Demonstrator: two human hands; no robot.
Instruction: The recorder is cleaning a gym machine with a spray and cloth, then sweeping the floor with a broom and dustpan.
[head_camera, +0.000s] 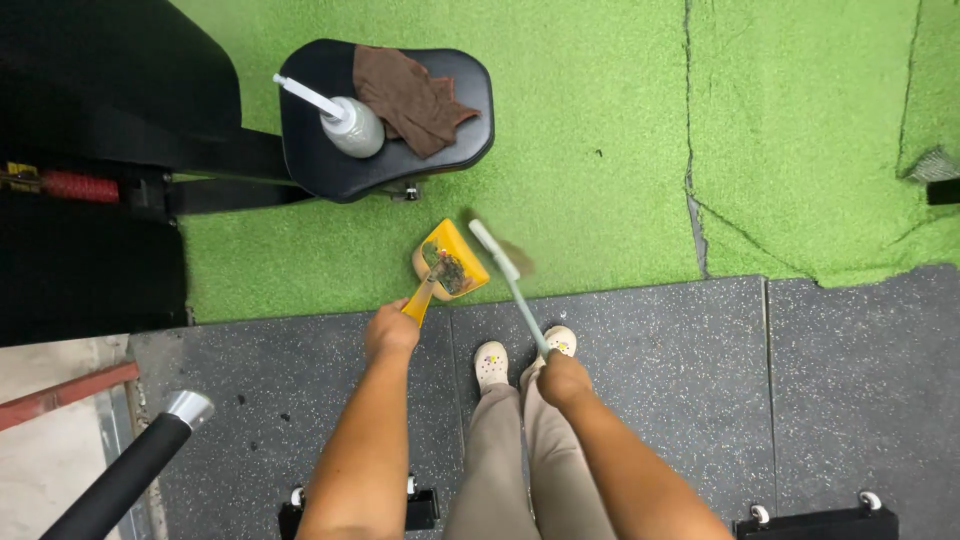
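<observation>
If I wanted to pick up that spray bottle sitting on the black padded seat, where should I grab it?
Probably around its rounded grey body, coming from above or from the side facing the green turf. The spray bottle seems to lie tilted on the black seat, its thin white nozzle pointing up-left, too slim to grip well. The brown cloth lies right beside it.

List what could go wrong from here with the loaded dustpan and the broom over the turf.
1. The yellow dustpan in the left hand already holds debris and hangs in the air; a tilt could likely spill it back onto the green turf.
2. The broom in the right hand is blurred mid-sweep beside the pan; it might flick dirt past the rim.
3. The turf seam looks split and could trap dirt.
</observation>
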